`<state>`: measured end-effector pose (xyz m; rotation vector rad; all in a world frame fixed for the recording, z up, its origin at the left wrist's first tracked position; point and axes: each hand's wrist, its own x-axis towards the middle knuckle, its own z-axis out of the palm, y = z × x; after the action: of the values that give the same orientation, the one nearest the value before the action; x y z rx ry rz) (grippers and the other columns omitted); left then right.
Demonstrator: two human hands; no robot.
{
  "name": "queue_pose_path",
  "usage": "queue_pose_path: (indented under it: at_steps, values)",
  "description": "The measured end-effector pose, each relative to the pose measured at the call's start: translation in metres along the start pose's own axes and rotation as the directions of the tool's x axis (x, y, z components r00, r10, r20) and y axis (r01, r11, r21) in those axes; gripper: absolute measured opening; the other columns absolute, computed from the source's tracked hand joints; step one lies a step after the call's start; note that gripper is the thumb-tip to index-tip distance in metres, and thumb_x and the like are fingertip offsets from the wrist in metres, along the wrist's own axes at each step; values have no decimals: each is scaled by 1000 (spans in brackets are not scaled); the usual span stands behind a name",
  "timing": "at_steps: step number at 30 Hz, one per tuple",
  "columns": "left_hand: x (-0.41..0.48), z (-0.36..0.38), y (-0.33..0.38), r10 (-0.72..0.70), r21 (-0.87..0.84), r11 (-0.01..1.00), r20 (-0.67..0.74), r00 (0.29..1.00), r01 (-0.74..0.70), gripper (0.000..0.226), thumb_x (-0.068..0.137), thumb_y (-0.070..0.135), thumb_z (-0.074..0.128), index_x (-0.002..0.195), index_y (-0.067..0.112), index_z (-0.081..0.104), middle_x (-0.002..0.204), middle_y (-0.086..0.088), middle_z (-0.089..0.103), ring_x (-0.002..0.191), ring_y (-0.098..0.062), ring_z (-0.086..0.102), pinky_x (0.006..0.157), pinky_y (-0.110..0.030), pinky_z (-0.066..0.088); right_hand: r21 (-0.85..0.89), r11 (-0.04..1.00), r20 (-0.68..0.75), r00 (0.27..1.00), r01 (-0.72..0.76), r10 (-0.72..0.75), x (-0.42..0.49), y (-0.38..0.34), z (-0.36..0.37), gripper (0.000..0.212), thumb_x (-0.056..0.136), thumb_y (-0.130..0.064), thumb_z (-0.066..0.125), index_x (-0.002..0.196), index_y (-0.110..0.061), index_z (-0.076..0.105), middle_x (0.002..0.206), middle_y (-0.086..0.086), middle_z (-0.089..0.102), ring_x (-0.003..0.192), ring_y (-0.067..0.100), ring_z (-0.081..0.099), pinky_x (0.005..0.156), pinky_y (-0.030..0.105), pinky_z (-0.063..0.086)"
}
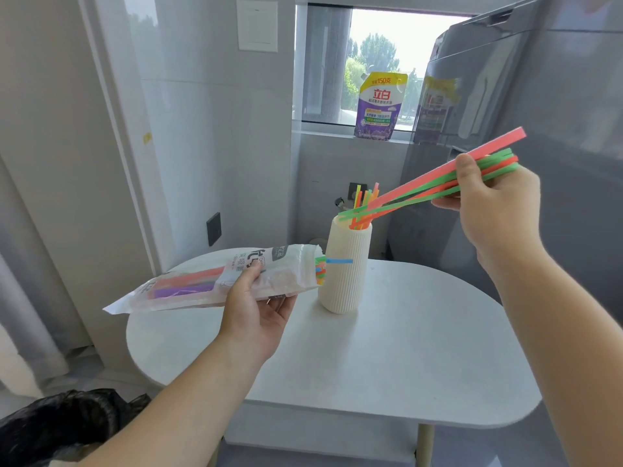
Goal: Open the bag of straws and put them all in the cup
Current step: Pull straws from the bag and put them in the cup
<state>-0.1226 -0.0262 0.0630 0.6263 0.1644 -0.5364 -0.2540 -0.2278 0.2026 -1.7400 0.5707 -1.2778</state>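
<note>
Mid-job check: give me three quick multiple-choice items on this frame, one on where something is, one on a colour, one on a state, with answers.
1. Where does the cup stand?
A. on the white table
B. on the window sill
C. on the floor

2. What colours are the straws in the right hand?
A. blue and purple
B. pink, orange and green
C. black only

3. What state is the bag in the left hand in?
A. sealed and full
B. open, some straws left inside
C. empty and crumpled

Answers: 1 A, the cup's base rests on the tabletop. 2 B, the bunch of straws shows those colours. 3 B, straw tips poke from the bag's mouth beside the cup.
</note>
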Motion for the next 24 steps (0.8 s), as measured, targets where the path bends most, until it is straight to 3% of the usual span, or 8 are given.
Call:
queue_pose_path:
  at_steps: [4,9,13,19,24]
  values:
    - [1,-1,0,2,-1,1000,8,1000,-2,36,94,24,68,129,16,64,104,-9,79,87,-21,78,71,-33,64,-85,996,15,1000,11,-10,9,-2,3,23,99,-36,60,96,-15,69,90,-4,74,70,10,75,61,21,61]
    - [2,-2,0,0,-3,1000,18,1000,0,39,94,24,68,132,16,63,109,-10,79,87,-22,78,68,-33,64,-158,987,41,999,17,-11,16,-5,4,24,98,-37,60,96,-14,67,83,-9,71,63,7,74,56,20,58]
    - [0,-2,1,1,-10,1000,24,1000,-1,39,93,23,69,131,16,64,105,-9,79,86,-22,79,69,-34,64,-214,977,79,997,25,-8,19,-9,14,24,99,-35,60,101,-12,66,86,-4,71,68,12,74,53,18,57]
    - [-3,-2,1,3,1,1000,26,1000,-3,33,94,23,67,127,17,64,91,-7,80,82,-21,78,69,-33,64,-267,963,174,985,28,20,25,-12,37,20,99,-34,59,103,-15,62,94,1,71,71,11,74,62,23,61]
    - [-2,-3,2,6,3,1000,23,1000,-6,39,93,23,68,132,18,62,97,-8,80,82,-22,78,66,-33,64,-371,928,255,965,44,56,32,-5,61,26,98,-34,61,96,-8,64,93,9,75,73,23,76,73,40,64]
